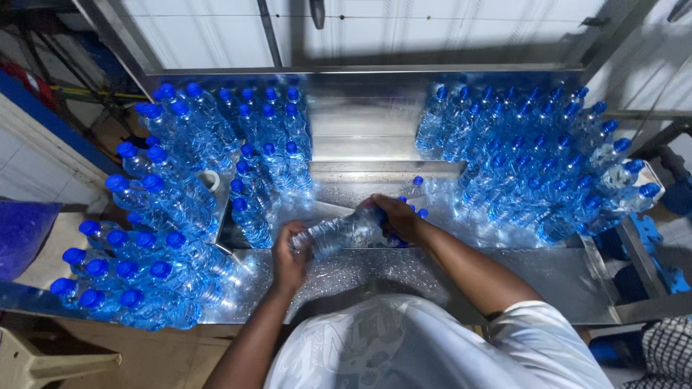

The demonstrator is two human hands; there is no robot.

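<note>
My view is dim and blue-tinted, with the brightest light on the white wall panels (216,29) at the far side. The wet steel bench (548,277) throws soft glare and droplet sparkle near me. Deep shadow fills the near-left and right corners. Straight edges bow outward at the frame borders, and the shirt (432,346) closest to me is slightly soft.

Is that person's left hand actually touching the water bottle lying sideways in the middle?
Touching. The head view shows the left hand wrapped around the base end of the clear water bottle, while the right hand grips its cap end.
</note>
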